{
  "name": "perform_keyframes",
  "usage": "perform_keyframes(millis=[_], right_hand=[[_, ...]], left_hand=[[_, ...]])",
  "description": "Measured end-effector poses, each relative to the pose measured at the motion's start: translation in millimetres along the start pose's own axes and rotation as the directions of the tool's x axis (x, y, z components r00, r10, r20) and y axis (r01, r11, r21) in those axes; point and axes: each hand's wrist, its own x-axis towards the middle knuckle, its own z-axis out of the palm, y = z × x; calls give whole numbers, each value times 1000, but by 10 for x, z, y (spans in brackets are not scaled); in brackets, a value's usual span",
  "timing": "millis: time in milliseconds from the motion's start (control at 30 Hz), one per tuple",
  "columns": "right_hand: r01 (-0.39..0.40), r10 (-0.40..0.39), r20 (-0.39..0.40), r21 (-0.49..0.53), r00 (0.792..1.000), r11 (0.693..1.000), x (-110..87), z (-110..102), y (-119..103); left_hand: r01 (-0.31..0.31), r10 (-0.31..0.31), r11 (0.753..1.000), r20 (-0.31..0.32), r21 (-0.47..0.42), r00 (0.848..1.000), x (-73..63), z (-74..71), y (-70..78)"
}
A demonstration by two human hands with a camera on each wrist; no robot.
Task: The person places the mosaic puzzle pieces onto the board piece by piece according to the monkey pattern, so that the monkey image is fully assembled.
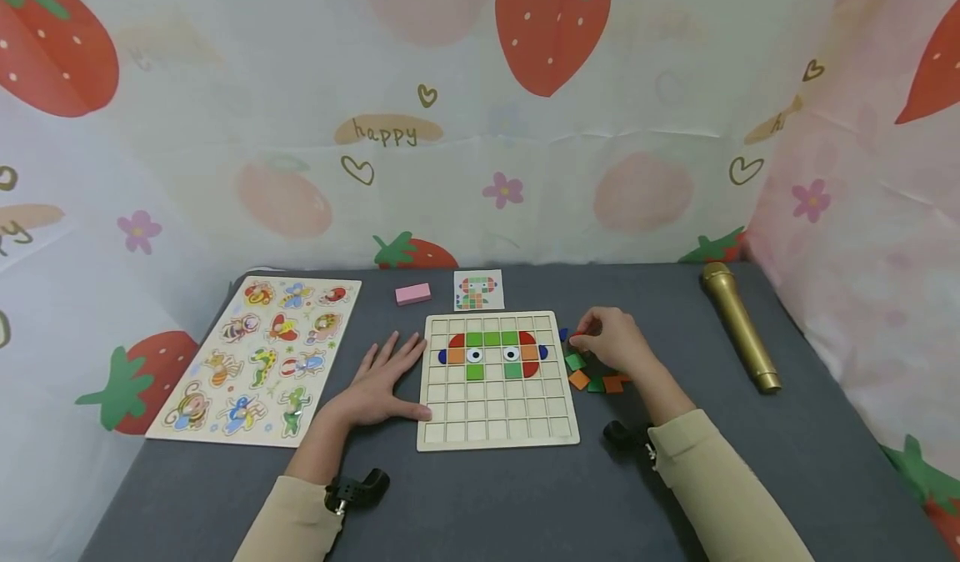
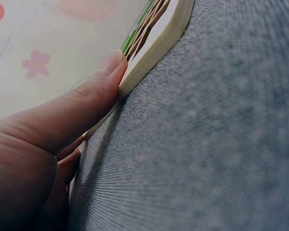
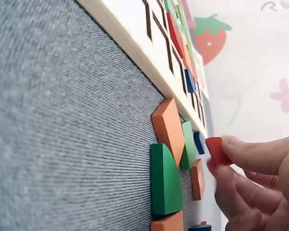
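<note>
A wooden grid board (image 1: 487, 416) lies mid-table, its upper rows filled with green, orange, red and blue tiles and two eye tiles (image 1: 474, 354). My left hand (image 1: 382, 391) lies with fingers spread at the board's left side; its thumb (image 2: 94, 91) touches the edge in the left wrist view. Just off the board's right edge, my right hand (image 1: 618, 341) pinches a small red tile (image 3: 218, 150) between thumb and fingers. Below that hand lie loose pieces: an orange tile (image 3: 168, 127), a green curved tile (image 3: 164, 180) and a blue tile (image 3: 198, 142), among several others.
Behind the board lie a pattern card (image 1: 478, 290) and a pink block (image 1: 412, 294). To the left is a large animal puzzle board (image 1: 255, 362). A gold microphone (image 1: 741, 328) lies at the right. A printed cloth (image 1: 525, 195) hangs behind the table.
</note>
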Motion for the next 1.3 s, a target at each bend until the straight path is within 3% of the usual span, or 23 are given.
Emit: perform_keyframes(millis=[200,400,600,867,1167,1300], right_hand=[[8,-7,-8,19,1000,1000,-24,-25,-42],[71,-70,-43,20,997,997,-31,-41,-116],[92,-91,-15,56,996,994,-76,-22,-193],[83,-84,6,96,996,992,-109,81,-332],[143,-148,32,107,989,984,-150,213,-487],[157,-163,27,157,986,975,-143,297,-571]], left_hand=[[1,-1,1000,3,-5,1000,-6,-14,23],[3,-3,1000,0,-2,1000,-11,-28,17],[-2,2,1000,3,4,1000,-6,-24,10],[0,0,1000,11,9,1000,-3,-23,16],[9,-9,1000,22,4,1000,-11,-36,38],[10,-11,1000,27,9,1000,-17,-51,25]])
